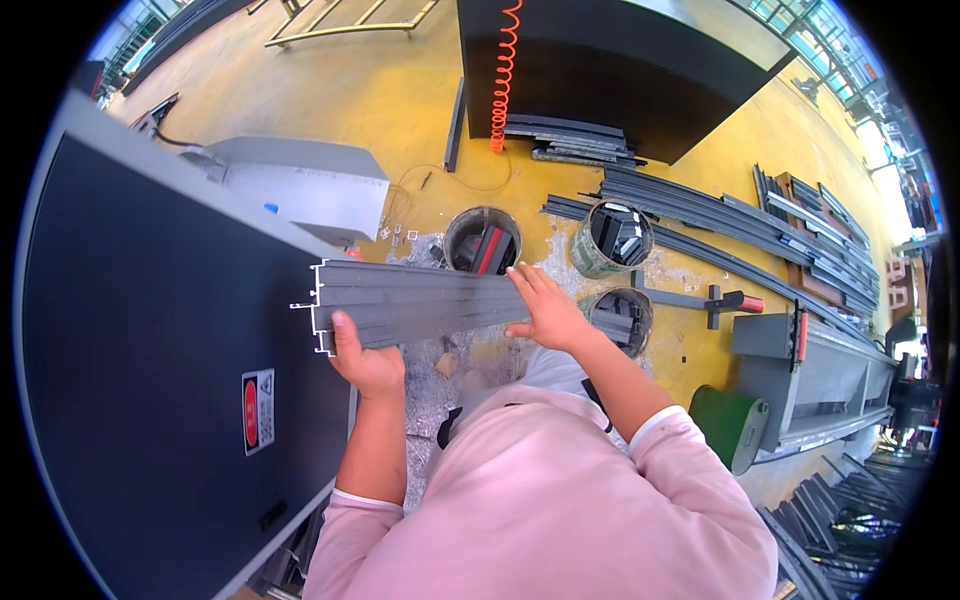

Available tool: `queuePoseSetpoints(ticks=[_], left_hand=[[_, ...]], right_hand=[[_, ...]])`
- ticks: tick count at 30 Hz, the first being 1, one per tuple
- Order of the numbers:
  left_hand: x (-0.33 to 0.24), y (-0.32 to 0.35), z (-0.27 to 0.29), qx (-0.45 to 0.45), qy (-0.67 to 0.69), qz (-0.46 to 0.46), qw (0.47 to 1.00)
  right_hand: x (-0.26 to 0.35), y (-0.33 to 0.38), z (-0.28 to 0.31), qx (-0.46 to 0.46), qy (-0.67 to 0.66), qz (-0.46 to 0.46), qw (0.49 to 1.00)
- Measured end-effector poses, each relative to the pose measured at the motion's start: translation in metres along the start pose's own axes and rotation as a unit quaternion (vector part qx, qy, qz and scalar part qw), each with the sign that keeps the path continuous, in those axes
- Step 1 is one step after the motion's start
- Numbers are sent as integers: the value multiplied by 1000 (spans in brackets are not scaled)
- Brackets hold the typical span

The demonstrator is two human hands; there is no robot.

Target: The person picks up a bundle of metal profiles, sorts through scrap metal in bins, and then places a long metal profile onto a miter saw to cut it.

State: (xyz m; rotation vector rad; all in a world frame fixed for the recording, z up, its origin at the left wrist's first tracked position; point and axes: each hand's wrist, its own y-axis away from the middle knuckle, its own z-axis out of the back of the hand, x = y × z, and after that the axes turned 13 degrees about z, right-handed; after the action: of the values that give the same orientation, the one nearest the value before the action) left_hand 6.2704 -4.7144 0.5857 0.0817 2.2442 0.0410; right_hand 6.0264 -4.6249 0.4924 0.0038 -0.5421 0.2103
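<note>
A dark grey metal profile (430, 303) lies level in front of my body, held in both hands. Its bright, stepped cut end points left, toward the dark cabinet. My left hand (368, 365) grips the near edge close to that cut end, thumb on top and fingers hidden underneath. At the other end, my right hand (545, 305) spans the profile's width, its fingers at the far edge and thumb at the near edge. Just beyond the profile stands a round bucket (452, 252) with dark offcuts and a red-faced piece inside.
Two more buckets (592, 266) (646, 342) of offcuts stand right of my hands. A large dark cabinet (170, 330) fills the left side. Long profiles (720, 225) lie on the yellow floor, near a green canister (728, 428) and grey bench (820, 385). An orange coiled hose (505, 75) hangs ahead.
</note>
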Motion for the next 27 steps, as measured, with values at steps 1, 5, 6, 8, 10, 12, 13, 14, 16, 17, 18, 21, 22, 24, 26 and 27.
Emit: queuePoseSetpoints(ticks=[1,5,6,8,10,12,13,14,16,17,18,21,22,24,26,27], left_hand=[[5,-14,-7,3,32,18,999],[27,-90,-51,-88,128,58,986],[35,-113,-59,-92,134,69,984],[59,-161,-72,-154,138,121,971],[93,-219,-66,-199,124,157,959],[137,-273,-55,-265,103,218,934],[158,-299,-62,-298,96,246,917],[177,-314,-78,-320,53,280,903],[229,-348,-63,-348,-121,333,868],[246,-361,-58,-354,-206,361,838],[253,-371,-64,-372,-312,321,814],[254,-368,-86,-338,-610,182,693],[243,-364,-86,-283,-701,126,642],[229,-350,-79,-201,-788,94,574],[220,-346,-70,-164,-801,121,563],[219,-337,-56,-216,-780,159,565]], right_hand=[[-12,-2,1,12,13,-17,1000],[-83,-25,16,-13,34,-26,999],[-107,-28,23,-29,39,-25,999],[-158,-36,40,-97,81,-26,992],[-227,-42,59,-139,121,-30,983],[-294,-61,79,-90,99,11,991],[-332,-79,95,-64,89,36,993],[-366,-97,109,-21,82,15,996],[-422,-129,132,78,62,-20,995],[-452,-143,140,71,71,-19,995],[-467,-169,158,125,91,-62,986],[-523,-232,190,213,128,-114,962],[-544,-249,190,236,132,-119,955],[-572,-287,192,268,152,-140,941],[-606,-309,181,252,176,-131,943],[-614,-317,183,241,213,-93,942]])
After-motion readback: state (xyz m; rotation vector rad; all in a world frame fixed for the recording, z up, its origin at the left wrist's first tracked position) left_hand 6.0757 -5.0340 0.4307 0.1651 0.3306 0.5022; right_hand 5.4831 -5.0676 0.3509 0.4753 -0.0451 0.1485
